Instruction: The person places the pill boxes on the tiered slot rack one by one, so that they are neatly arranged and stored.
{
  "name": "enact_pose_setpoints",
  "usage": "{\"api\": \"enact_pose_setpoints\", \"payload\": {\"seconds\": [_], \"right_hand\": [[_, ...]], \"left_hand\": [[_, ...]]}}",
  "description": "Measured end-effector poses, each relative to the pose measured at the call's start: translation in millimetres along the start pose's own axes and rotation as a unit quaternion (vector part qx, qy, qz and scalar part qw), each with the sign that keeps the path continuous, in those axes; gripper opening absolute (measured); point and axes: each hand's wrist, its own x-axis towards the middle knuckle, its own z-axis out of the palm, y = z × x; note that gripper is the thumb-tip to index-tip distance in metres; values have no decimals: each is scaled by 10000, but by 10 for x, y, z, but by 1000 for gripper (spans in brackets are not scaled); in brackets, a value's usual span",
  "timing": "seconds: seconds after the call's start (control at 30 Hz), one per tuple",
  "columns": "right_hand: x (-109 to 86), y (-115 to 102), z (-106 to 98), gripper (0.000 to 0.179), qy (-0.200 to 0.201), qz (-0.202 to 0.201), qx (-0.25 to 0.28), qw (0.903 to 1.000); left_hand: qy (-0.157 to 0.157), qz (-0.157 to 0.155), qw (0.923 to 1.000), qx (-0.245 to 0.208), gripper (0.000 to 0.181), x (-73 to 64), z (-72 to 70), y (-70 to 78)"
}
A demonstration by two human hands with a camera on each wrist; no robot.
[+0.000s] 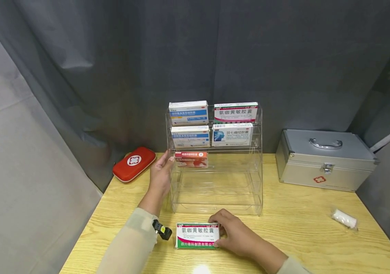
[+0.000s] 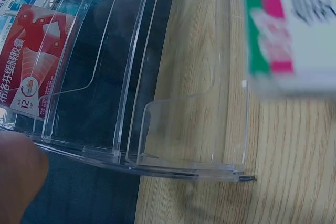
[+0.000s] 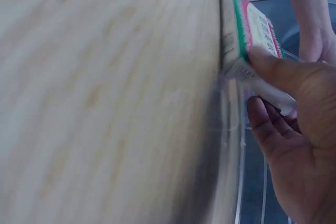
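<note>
A clear acrylic display rack [image 1: 215, 186] stands mid-table with medicine boxes on its upper tiers. My left hand [image 1: 160, 173] holds the rack's left side edge, beside a red medicine box [image 1: 191, 160] on the third tier; the left wrist view shows only part of that hand, at lower left. In front of the rack, my right hand [image 1: 237, 236] grips the right end of a white, green and pink medicine box [image 1: 197, 236], its printed face toward the head camera. The right wrist view shows the thumb on this box's [image 3: 257, 30] face and fingers behind.
Blue-and-white boxes [image 1: 190, 137] fill the rack's upper left; a pink-and-white box [image 1: 236, 113] and a white box [image 1: 232, 135] stand upper right. A red first-aid pouch [image 1: 134, 163] lies left, a silver case [image 1: 326, 160] right, a wrapped white roll [image 1: 344, 219] nearer.
</note>
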Motion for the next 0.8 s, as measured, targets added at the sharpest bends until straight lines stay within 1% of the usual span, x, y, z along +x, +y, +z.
{"api": "enact_pose_setpoints", "payload": {"seconds": [0.1,0.27,0.43,0.53,0.6,0.67,0.73,0.8], "right_hand": [[-51,-22,-49,45,262,-122,142,9995],[-144,-42,-111,29,745,-336,26,9967],[-205,-18,-143,28,1147,-655,83,9912],[-233,-15,-210,29,1318,-721,236,9884],[-242,-27,-321,31,1487,-717,245,9860],[-240,-53,-492,33,1794,-719,160,9810],[-228,-84,-713,34,2214,-772,-36,9721],[-209,-119,-959,33,2683,-842,-203,9594]], "left_hand": [[-9,32,10000,-5,51,-4,3,1],[-9,52,10000,-62,51,-4,3,-2],[-5,64,10000,-36,51,1,5,2],[-29,33,10000,-73,52,1,7,-2],[-62,11,9999,-107,52,4,7,-7],[-82,-11,9999,-143,52,6,6,-12],[-81,-9,9999,-117,52,6,3,-17],[-59,7,9999,-99,52,6,-4,-19]]}}
